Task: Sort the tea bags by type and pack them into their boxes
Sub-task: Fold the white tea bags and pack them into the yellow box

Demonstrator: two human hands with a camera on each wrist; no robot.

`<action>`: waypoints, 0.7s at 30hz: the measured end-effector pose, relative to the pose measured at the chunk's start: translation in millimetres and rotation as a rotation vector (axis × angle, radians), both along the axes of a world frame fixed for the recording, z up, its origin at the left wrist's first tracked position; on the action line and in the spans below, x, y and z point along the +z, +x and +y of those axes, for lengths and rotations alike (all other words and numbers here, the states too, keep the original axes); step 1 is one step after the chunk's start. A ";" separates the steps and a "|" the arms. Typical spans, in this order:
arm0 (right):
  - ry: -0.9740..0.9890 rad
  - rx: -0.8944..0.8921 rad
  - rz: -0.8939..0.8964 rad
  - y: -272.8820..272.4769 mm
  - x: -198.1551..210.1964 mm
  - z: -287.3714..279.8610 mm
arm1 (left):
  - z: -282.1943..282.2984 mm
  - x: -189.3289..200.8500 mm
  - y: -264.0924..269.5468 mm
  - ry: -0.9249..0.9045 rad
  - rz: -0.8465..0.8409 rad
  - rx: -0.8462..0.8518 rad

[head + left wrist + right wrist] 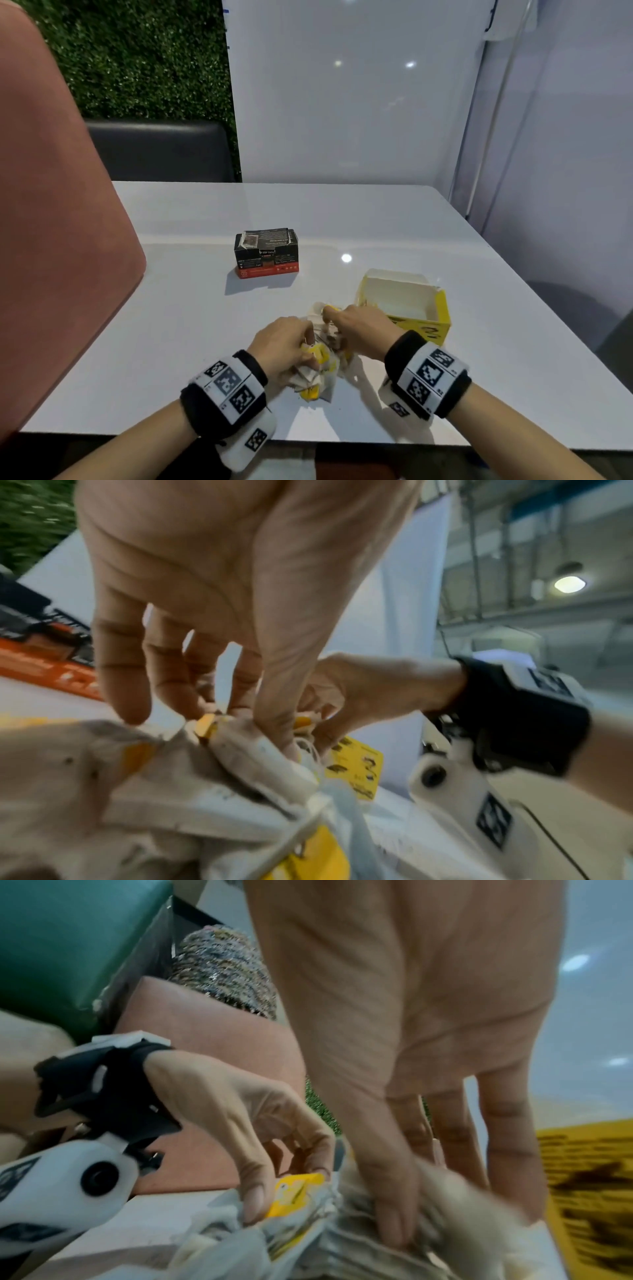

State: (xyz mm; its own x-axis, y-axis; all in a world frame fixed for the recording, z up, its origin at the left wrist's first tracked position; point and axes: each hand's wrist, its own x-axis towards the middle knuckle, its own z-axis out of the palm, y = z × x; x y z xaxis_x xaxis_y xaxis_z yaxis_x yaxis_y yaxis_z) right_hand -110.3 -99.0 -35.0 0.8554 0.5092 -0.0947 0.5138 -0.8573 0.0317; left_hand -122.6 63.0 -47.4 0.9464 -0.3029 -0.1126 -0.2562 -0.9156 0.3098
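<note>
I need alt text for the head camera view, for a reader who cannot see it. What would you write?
Two hands, left hand and right hand, grip a pile of tea bags with yellow tags on a white table. An open yellow box stands right of the pile; a black and red box stands farther back.

Both forearms are reaching in over the near edge of the table, each wrist wearing a black band with a white marker block, and the two hands are meeting almost knuckle to knuckle. The left hand (pixel 286 342) is pointing its fingers (pixel 120 669) downward, thumb and fingertips pinching at tea bags (pixel 317 373) beneath it. The right hand (pixel 359 329) is curling its fingers (pixel 390 1199) down into the same heap, thumb pressing on it.
</note>
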 end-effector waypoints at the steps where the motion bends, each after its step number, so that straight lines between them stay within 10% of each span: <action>1: 0.047 -0.021 0.005 1.4 1.0 -2.5 | 3.3 0.7 3.0 -0.057 0.000 0.014; 10: 0.732 -0.261 0.138 3.1 23.0 -29.3 | 45.4 11.8 24.9 -0.731 0.101 0.151; 21: 1.946 -0.335 0.954 -4.3 7.8 -6.4 | 40.7 11.7 18.6 -1.505 0.532 0.290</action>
